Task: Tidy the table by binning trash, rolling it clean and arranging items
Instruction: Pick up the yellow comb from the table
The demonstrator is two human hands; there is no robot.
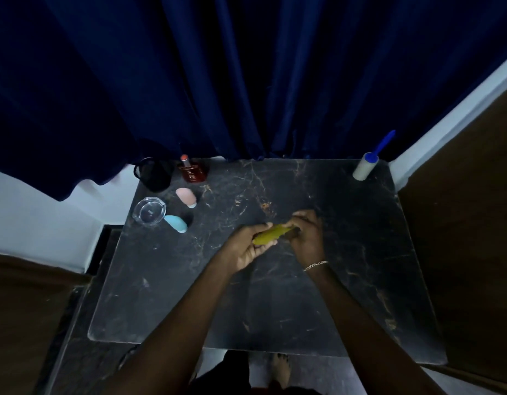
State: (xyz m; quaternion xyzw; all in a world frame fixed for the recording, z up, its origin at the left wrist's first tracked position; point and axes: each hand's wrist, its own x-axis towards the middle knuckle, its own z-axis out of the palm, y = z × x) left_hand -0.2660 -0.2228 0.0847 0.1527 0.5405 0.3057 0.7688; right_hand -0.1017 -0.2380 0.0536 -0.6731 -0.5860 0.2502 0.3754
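Over the middle of the dark marble-patterned table (360,252), both hands grip a yellow-green wrapper (271,234). My left hand (248,246) holds its left end from below. My right hand (306,235) closes over its right end, hiding that part. A lint roller (366,166) with a blue handle lies at the far right corner. A small patch of orange crumbs (265,206) sits just beyond my hands.
At the far left stand a black mesh basket (154,173), a red bottle (193,171), a pink sponge (186,196), a blue sponge (175,223) and a clear glass ashtray (149,213). A dark blue curtain (246,81) hangs behind the table.
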